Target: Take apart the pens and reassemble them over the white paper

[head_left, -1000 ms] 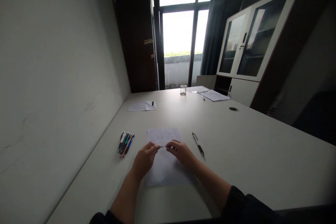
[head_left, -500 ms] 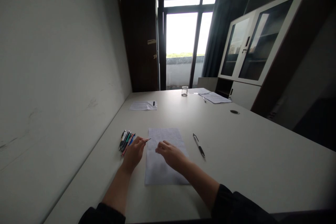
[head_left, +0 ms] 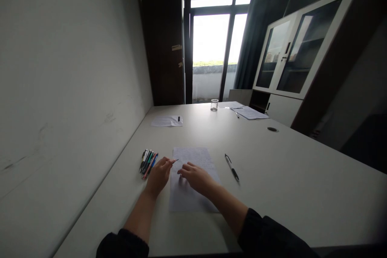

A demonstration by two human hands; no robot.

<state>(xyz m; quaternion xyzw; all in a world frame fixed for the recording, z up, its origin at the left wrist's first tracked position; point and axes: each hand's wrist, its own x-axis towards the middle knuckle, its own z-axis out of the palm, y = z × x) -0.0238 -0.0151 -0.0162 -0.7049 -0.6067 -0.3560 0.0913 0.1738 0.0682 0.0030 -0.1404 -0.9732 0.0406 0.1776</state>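
Note:
My left hand (head_left: 159,175) is closed in a pinch on a thin pen (head_left: 176,161). Only its dark tip shows, pointing right over the paper's left edge; the rest is hidden by the fingers. Close by on the right, my right hand (head_left: 193,175) hovers above the sheet with bent fingers, a gap at the thumb and nothing visible in them. Beneath both hands lies a sheet of lined paper (head_left: 193,201) with writing on its upper part. Several pens (head_left: 148,163) are bunched left of my left hand. A white and black pen (head_left: 231,168) rests right of the sheet.
The white table (head_left: 272,193) meets a wall (head_left: 75,88) on the left. Farther back are a sheet with a dark strip (head_left: 167,121), a glass jar (head_left: 214,105), stacked papers (head_left: 250,113) with a pen (head_left: 237,115), and a cable hole (head_left: 272,129). A glass-door cabinet (head_left: 293,56) stands behind.
My left hand has come slightly right with the pen, closer to my right hand. The right hand's fingers reach a little farther left over the sheet. The view has shifted slightly.

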